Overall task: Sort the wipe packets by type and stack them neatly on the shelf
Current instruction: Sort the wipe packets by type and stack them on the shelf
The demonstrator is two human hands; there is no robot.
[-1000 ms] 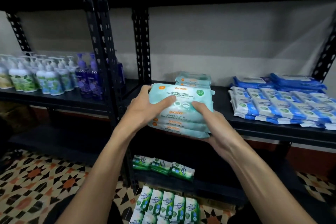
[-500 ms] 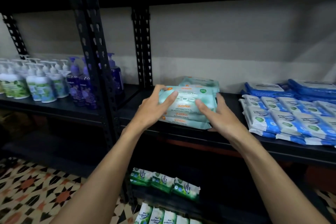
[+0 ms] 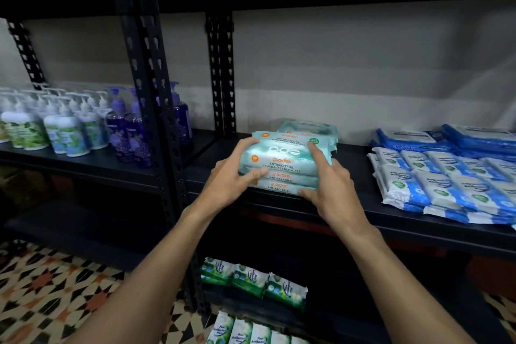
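Green packets (image 3: pixel 254 283) lie lowest, on the bottom board under both forearms. Above them, the left hand (image 3: pixel 231 176) grips the left end of a teal stack (image 3: pixel 282 165) of three wipe packets, fingers curled over its top and thumb on its front. The right hand (image 3: pixel 332 190) holds the right end, index finger laid up the side and thumb pressed to the bottom packet. The stack sits at the front edge of the middle shelf (image 3: pixel 391 229). Just behind it lies a rear stack (image 3: pixel 307 127) of the same teal kind. Blue packets (image 3: pixel 446 184) fill the shelf to the right, well apart, and pump bottles (image 3: pixel 64 126) stand on the neighbouring shelf to the left.
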